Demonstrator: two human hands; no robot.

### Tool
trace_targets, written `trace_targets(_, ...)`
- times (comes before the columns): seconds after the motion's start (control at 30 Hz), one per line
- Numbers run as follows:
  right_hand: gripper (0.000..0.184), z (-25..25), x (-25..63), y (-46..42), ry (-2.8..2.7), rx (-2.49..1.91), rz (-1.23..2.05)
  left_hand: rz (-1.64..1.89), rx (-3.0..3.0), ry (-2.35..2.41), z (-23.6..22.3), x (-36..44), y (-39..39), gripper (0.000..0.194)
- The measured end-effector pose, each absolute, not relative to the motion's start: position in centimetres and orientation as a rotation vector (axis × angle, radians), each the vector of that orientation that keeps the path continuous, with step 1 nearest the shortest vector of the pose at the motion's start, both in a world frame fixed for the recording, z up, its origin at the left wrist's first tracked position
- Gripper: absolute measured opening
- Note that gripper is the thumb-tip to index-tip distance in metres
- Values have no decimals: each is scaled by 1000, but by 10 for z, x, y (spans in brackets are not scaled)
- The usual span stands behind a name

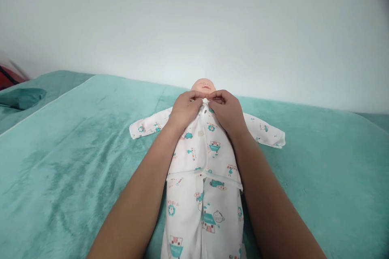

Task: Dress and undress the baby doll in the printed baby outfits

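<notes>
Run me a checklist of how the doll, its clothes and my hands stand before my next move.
1. Pale-pink plastic-looking doll lying face up: ok.
2. Teal plush blanket underneath it: ok.
3. Left hand and right hand both at the collar of the white, teal-printed fabric jacket: ok.
4. Sleeves spread out to both sides: ok.
5. Jacket hem lying over the matching white printed trousers: ok.
6. Collar fastened: cannot tell, fingers hide part of it.

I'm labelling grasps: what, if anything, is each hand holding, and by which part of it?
The left hand and right hand pinch the printed top at the front of its collar, just below the doll's head.
</notes>
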State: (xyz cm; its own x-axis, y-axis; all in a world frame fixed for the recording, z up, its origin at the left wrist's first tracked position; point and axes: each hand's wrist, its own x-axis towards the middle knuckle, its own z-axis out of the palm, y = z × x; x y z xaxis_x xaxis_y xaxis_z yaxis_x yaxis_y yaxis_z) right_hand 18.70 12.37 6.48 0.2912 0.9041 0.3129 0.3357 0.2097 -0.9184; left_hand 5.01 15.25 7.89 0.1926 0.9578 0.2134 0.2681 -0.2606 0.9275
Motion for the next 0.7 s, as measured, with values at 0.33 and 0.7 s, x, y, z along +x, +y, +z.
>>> trace_targets(0.33, 17, 67, 181, 120, -1283, -1502, 422, 1089, 1686, 1208, 75, 49, 154, 11)
trace_targets(0.7, 25, 63, 180, 120, -1341, -1548, 280, 1094, 1674, 1182, 76, 49, 155, 9)
